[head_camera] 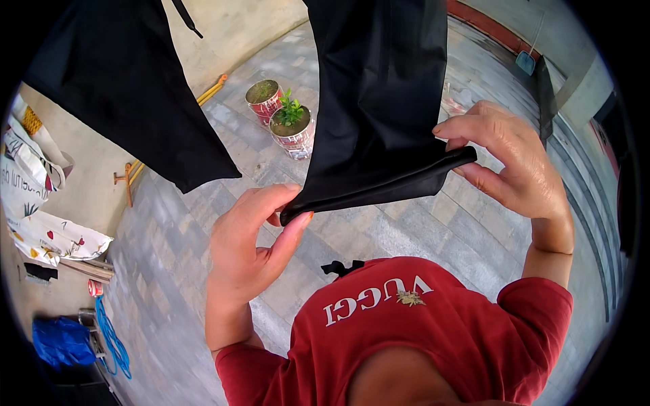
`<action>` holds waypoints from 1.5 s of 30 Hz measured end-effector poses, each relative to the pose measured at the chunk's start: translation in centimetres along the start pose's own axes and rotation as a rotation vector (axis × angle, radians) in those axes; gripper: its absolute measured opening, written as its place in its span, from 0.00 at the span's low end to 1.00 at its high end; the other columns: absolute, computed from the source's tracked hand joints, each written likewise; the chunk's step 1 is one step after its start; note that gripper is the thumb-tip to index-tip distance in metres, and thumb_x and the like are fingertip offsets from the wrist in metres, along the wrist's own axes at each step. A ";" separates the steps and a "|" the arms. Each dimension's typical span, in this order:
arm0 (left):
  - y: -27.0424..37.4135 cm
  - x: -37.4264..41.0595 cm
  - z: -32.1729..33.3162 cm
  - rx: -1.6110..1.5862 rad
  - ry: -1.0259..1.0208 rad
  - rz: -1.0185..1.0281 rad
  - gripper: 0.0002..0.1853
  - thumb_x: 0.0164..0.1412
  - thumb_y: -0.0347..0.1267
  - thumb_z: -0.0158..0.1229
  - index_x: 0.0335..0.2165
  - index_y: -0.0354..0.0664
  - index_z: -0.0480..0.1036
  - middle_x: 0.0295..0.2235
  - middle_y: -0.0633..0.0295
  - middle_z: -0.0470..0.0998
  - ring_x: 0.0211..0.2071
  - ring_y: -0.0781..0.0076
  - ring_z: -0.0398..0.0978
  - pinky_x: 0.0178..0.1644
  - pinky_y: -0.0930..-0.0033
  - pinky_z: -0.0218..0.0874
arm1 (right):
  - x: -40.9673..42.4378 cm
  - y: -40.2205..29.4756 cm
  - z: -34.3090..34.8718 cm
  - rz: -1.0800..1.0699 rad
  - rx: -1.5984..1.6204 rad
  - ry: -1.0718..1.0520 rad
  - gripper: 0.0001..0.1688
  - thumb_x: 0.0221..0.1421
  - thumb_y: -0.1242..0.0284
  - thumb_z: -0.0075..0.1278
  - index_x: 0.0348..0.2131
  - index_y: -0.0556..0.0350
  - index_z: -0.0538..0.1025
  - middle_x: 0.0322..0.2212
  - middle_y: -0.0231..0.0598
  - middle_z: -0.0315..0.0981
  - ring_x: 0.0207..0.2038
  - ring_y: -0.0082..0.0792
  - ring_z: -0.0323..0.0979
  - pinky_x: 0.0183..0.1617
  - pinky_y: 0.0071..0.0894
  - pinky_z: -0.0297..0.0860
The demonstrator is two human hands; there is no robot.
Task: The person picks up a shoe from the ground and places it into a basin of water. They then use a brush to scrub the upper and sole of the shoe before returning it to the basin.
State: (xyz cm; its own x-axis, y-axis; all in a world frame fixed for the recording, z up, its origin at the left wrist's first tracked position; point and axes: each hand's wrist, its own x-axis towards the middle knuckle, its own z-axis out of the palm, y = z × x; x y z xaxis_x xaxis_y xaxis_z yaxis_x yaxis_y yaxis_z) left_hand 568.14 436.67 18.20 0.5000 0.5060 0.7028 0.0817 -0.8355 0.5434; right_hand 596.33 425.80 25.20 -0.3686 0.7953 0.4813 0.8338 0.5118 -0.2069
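Black garment fabric [381, 91], which looks like a trouser leg, hangs from above the frame. Its lower hem [365, 200] is folded into a roll. My left hand [249, 243] pinches the left end of that hem between thumb and fingers. At the right end, my right hand [513, 162] grips the rolled edge the same way. A second black leg [132, 101] hangs loose at upper left, with a dark cord [187, 19] beside it. The garment's top is out of view.
Two planted buckets, one with a leafy plant [291, 109], stand on the paved floor [203, 254]. At left are printed fabric [61, 238], a blue hose [111, 340] and a blue plastic bag [63, 341]. Curved steps [589, 213] and a blue dustpan [525, 62] lie right.
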 end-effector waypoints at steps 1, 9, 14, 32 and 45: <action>0.4 0.5 -0.5 0.039 -0.051 -0.014 0.19 0.41 0.19 0.64 0.36 0.38 0.73 0.28 0.61 0.74 0.24 0.73 0.70 0.26 0.76 0.61 | 0.4 -0.1 -0.1 -0.003 -0.026 -0.009 0.19 0.38 0.81 0.56 0.36 0.57 0.73 0.27 0.39 0.69 0.30 0.41 0.69 0.34 0.34 0.65; -1.2 2.0 -1.4 0.201 -0.120 0.121 0.13 0.45 0.21 0.61 0.33 0.39 0.74 0.27 0.60 0.73 0.24 0.66 0.70 0.25 0.71 0.61 | 1.5 0.7 -0.4 -0.117 -0.189 0.033 0.12 0.37 0.79 0.55 0.29 0.58 0.74 0.26 0.39 0.68 0.31 0.41 0.68 0.34 0.36 0.64; -1.3 1.5 0.9 0.288 -0.044 0.232 0.13 0.43 0.21 0.62 0.32 0.39 0.74 0.27 0.62 0.73 0.25 0.65 0.70 0.28 0.68 0.60 | -0.1 1.2 -0.2 -0.131 -0.242 0.104 0.13 0.35 0.81 0.56 0.27 0.55 0.73 0.23 0.36 0.68 0.29 0.42 0.69 0.33 0.36 0.64; -8.9 -0.4 12.1 0.471 -0.050 0.433 0.17 0.39 0.22 0.63 0.34 0.43 0.75 0.36 0.65 0.72 0.34 0.67 0.72 0.34 0.69 0.59 | -5.0 7.7 8.2 -0.115 -0.525 0.080 0.18 0.37 0.75 0.50 0.35 0.54 0.73 0.38 0.37 0.68 0.43 0.36 0.67 0.48 0.35 0.63; -15.1 -0.6 10.5 -0.119 0.054 -0.236 0.16 0.53 0.26 0.55 0.43 0.39 0.68 0.41 0.56 0.71 0.42 0.62 0.70 0.46 0.63 0.60 | -4.5 6.3 9.8 0.369 -0.308 0.486 0.12 0.47 0.78 0.52 0.36 0.54 0.72 0.33 0.37 0.71 0.36 0.41 0.69 0.40 0.34 0.65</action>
State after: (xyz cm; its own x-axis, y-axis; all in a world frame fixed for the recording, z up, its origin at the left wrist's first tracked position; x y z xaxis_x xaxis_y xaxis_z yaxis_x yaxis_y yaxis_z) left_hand 575.63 446.74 4.75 0.4326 0.6968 0.5721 0.0872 -0.6639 0.7427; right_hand 599.26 428.61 13.36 0.1287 0.6265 0.7687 0.9748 0.0623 -0.2141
